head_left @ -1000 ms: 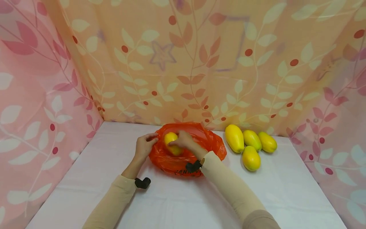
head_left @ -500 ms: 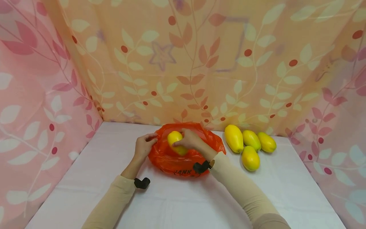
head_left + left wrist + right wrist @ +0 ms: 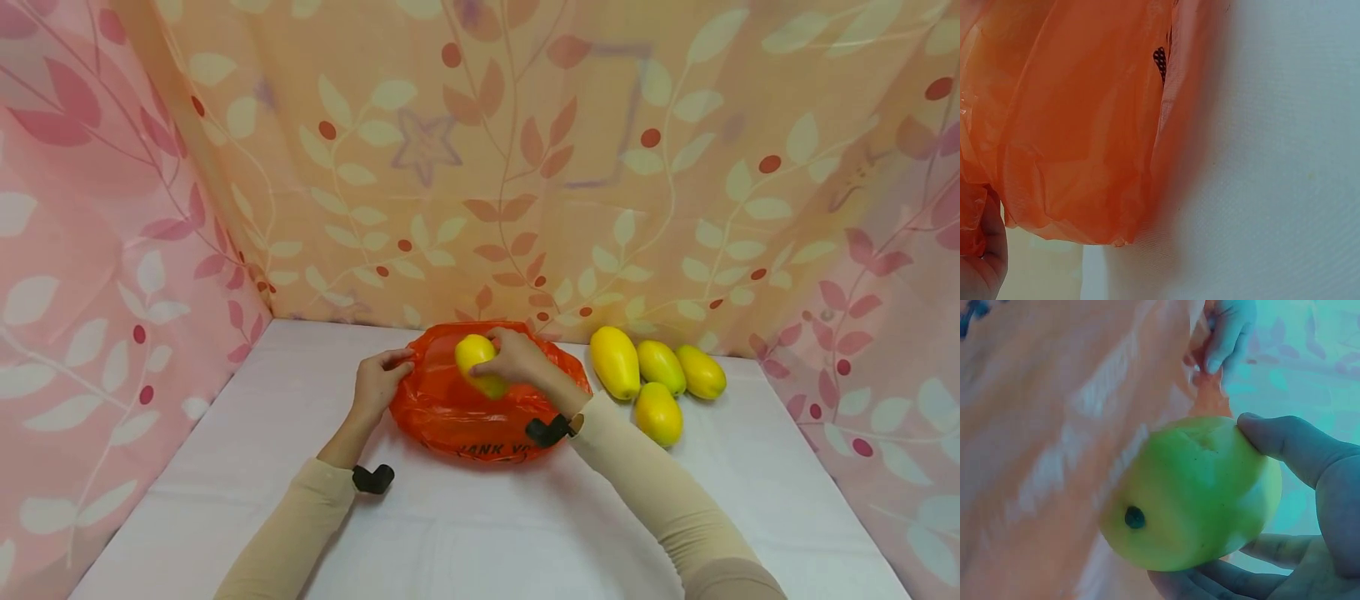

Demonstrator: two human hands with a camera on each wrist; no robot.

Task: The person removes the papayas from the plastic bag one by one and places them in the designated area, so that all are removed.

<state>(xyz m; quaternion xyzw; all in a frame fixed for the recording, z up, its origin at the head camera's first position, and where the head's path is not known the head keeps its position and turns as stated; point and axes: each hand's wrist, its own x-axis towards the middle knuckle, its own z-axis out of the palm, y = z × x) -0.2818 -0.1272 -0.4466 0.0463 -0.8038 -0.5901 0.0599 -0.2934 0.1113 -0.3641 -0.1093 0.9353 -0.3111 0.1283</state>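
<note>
An orange-red plastic bag (image 3: 442, 425) with dark printed letters lies on the table, its mouth spread. Its left rim is pinched by my left hand (image 3: 377, 387), whose fingers also show on the plastic at the lower left of the left wrist view. Over the bag's mouth, my right hand (image 3: 522, 360) holds a yellow mango (image 3: 472, 353). Up close in the right wrist view, the mango (image 3: 1204, 494) looks yellow-green with a dark stem spot; the thumb is on one side and fingers are beneath. Bag plastic hangs right beside the fruit there.
To the right of the bag sit a long yellow papaya-like fruit (image 3: 615, 363) and several mangoes (image 3: 659, 415) in a cluster. A white cloth (image 3: 465, 533) covers the table. Floral curtains (image 3: 480, 167) enclose the back and both sides.
My right hand has moved the mango to the right and slightly up from within the bag's mouth. The left hand stays at the bag's left rim.
</note>
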